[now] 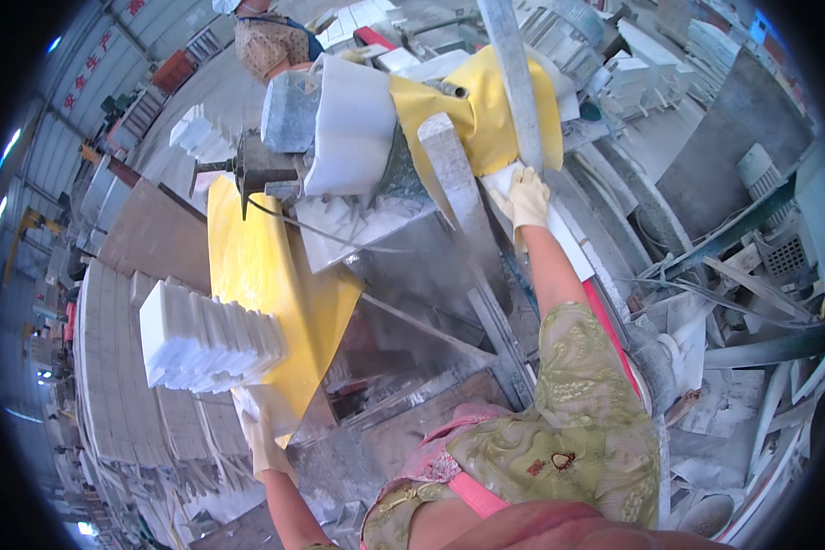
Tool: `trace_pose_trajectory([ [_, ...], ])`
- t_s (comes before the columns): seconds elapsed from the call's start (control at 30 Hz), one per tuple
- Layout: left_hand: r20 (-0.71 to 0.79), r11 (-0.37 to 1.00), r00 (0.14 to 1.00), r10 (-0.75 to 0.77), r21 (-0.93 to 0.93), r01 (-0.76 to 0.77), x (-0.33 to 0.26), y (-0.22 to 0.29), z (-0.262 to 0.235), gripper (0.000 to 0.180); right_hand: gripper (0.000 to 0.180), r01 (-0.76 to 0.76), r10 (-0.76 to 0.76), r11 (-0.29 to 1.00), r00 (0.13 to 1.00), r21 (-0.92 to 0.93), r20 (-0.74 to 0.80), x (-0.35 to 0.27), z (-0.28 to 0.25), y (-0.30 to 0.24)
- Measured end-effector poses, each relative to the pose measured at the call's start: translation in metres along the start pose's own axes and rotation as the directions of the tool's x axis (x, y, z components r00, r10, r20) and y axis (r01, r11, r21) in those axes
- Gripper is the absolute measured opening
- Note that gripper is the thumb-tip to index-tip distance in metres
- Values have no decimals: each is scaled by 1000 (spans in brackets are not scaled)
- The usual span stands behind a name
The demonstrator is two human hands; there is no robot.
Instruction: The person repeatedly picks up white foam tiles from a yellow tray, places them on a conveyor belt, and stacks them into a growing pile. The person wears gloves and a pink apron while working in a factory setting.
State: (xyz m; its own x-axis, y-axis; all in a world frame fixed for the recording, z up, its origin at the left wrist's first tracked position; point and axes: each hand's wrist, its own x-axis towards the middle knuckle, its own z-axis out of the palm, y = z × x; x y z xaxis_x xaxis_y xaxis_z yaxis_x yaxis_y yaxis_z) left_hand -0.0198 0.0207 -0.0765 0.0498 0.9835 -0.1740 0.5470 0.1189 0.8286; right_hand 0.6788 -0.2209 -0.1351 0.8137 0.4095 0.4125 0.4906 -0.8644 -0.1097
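Observation:
My left hand (264, 423), in a pale glove, grips the near end of a stack of white moulded stone strips (206, 341) and holds it up over a yellow sheet (252, 266). My right hand (527, 199), also gloved, reaches forward and rests on a white stone strip (559, 240) lying along the wet grey machine bed (412, 247). A curved white stone piece (350, 124) stands at the far end, beside a grey block (291, 110) and a second yellow sheet (486, 110).
A grey metal bar (513, 73) runs upward past my right hand. Another person (270, 41) stands at the far end. Stacked white stone pieces (110, 367) lie at the left; broken slabs and scrap (742, 367) pile up at the right.

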Motion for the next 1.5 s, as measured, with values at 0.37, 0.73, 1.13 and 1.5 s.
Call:
trace_pose_trajectory([
  [0.37, 52, 987, 997, 58, -150, -50, -20, 21, 13, 75, 77, 7, -17, 997, 990, 75, 140, -98, -82, 46],
  [0.73, 209, 948, 939, 274, -220, -228, -37, 37, 13, 70, 74, 134, -328, 862, 883, 489, 335, -222, -204, 178],
  [1.13, 153, 966, 958, 243, -124, -225, -50, 58, 15, 54, 59, 228, -163, 957, 934, -180, 316, -295, -186, 127],
  [1.5, 105, 970, 966, 238, -77, -231, -32, 41, 12, 71, 74, 421, -348, 882, 885, -211, 308, -245, -179, 110],
])
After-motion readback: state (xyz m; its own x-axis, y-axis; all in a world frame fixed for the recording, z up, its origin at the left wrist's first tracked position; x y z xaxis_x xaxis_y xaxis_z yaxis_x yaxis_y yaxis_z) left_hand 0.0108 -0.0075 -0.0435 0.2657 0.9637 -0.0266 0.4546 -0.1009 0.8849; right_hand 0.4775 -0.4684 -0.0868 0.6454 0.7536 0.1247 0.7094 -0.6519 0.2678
